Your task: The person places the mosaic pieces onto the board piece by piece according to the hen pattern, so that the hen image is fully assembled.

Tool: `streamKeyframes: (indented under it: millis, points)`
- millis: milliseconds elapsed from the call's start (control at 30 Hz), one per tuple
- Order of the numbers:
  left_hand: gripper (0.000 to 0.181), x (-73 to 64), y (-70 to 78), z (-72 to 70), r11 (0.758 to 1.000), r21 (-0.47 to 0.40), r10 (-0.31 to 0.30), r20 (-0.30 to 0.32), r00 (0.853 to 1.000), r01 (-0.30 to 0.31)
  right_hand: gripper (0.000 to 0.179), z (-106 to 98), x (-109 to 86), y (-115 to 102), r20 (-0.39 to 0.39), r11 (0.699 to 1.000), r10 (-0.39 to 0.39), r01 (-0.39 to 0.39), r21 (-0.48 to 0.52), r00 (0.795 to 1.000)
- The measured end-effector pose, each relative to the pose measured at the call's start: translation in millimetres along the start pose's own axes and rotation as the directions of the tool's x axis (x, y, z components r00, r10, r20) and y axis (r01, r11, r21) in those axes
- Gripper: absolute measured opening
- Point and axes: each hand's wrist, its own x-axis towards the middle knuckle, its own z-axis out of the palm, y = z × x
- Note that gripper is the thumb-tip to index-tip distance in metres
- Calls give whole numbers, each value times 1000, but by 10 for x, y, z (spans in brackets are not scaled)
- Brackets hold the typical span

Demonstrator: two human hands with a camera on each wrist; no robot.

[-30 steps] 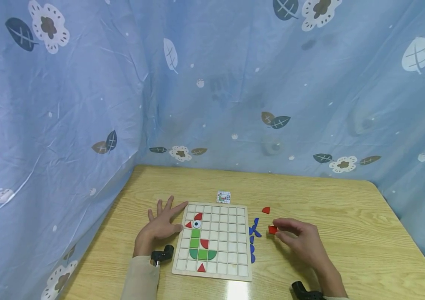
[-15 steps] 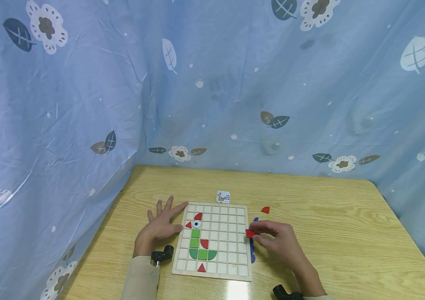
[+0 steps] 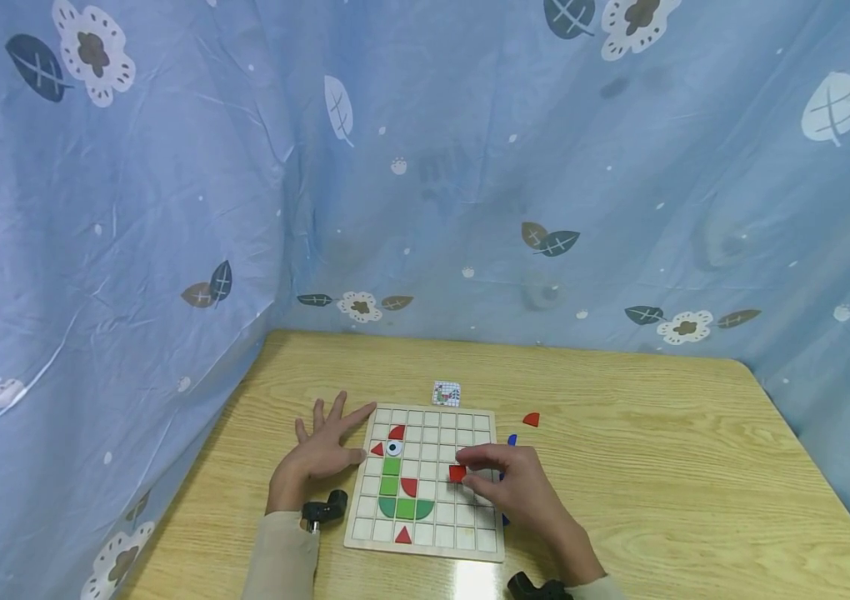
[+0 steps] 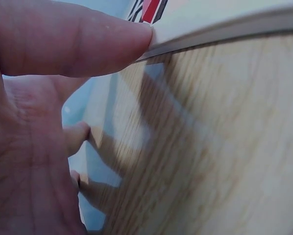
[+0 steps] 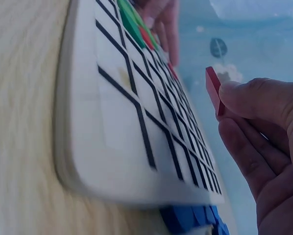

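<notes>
Pinching a red piece [image 3: 457, 474] between thumb and fingers, the right hand [image 3: 512, 483] held it above the right half of the gridded board [image 3: 443, 535], right of the green pieces [image 3: 390, 486]; the left hand [image 3: 322, 452], fingers spread, touched the board's left edge, farther off.

left fingers [image 4: 78, 41]: 1 tip touching board [image 4: 225, 22] edge | red piece [image 4: 150, 11] atop | wood-grain table [image 4: 220, 132]

Head view: even, moderately bright, mostly sharp; white glare patch [image 3: 475, 579] on the desk [image 3: 680, 450], bottom centre. Wrist views dimmer, bluish, hazy. Left wrist: left hand [image 4: 34, 127] throws shadows on the desk, grain soft lower right. Right wrist: board [image 5: 107, 156] corner blurred, curtain [image 5: 264, 44] out of focus.
</notes>
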Motion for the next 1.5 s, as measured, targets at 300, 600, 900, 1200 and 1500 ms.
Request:
streamKeyframes:
  millis: [300,600,900,1200,1500]
  points:
    - [81,10,6,-1,1000,-21,-15,-3,1000,15,26,248,87,-64,79,1000,18,-18,-3,997]
    - [82,16,1,-4,1000,-25,-14,-3,1000,13,26,422,125,-86,106,995,-58,66,-76,993]
    - [83,27,-12,0,1000,-9,-5,-2,1000,5,29,471,117,-91,83,987,-105,114,-114,991]
    - [82,23,-15,8,1000,-11,-7,-2,1000,7,28,504,131,-83,84,986,-107,117,-118,991]
    - [82,22,-9,7,1000,-11,-3,-5,1000,3,28,476,118,-86,97,988,-126,134,-73,987]
